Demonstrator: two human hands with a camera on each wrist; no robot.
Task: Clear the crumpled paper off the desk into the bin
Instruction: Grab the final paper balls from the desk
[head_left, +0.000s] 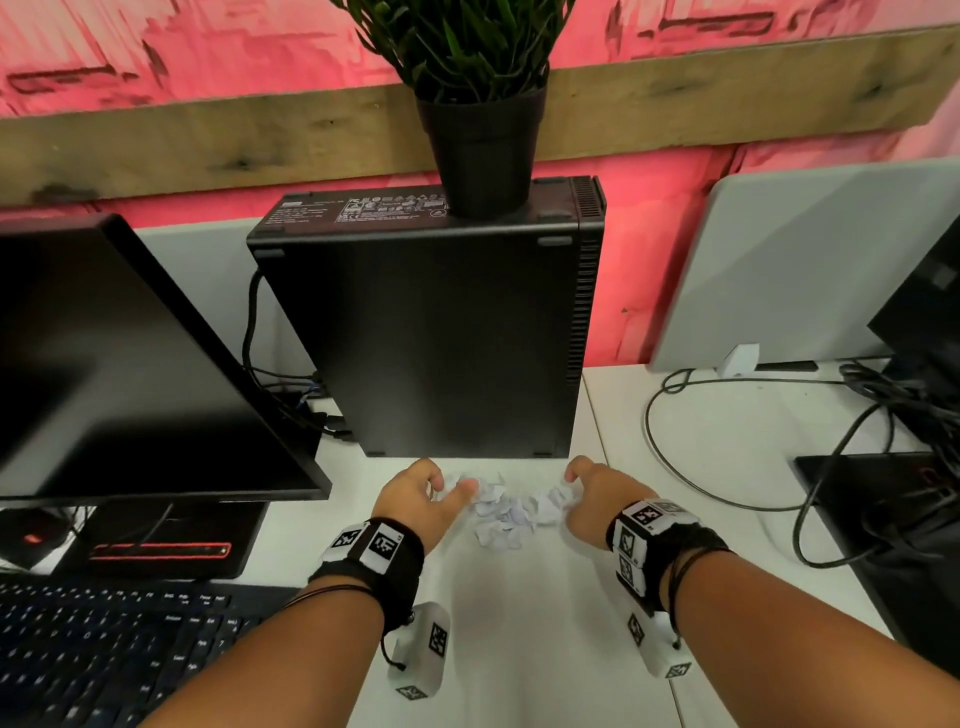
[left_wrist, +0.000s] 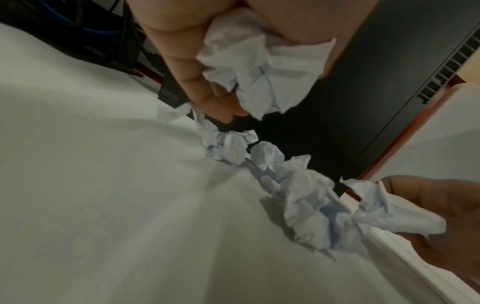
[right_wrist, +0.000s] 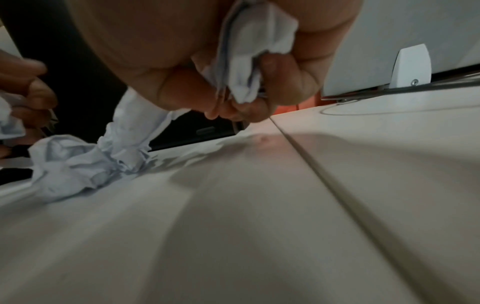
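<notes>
On the white table (head_left: 519, 623), crumpled paper (head_left: 506, 512) lies between the hands; left hand (head_left: 421, 499) and right hand (head_left: 597, 499) each grip a piece, before the black computer case (head_left: 431, 338).

Paper (head_left: 506, 512): white, thin, matt, heavily creased.
Table (head_left: 519, 649): white, smooth, faint sheen.
Computer case (head_left: 441, 338): black, matt, smooth panels; printed label on top.
Pot (head_left: 483, 150): black, matt plastic look.
Monitor (head_left: 104, 364): black, glossy screen.
Beam (head_left: 208, 140): rough wood, knotted.
Divider (head_left: 789, 260): grey, matt.
Wristbands (head_left: 384, 561): black cloth with printed white tags.
Keyboard (head_left: 104, 649): dark plastic keys.
</notes>
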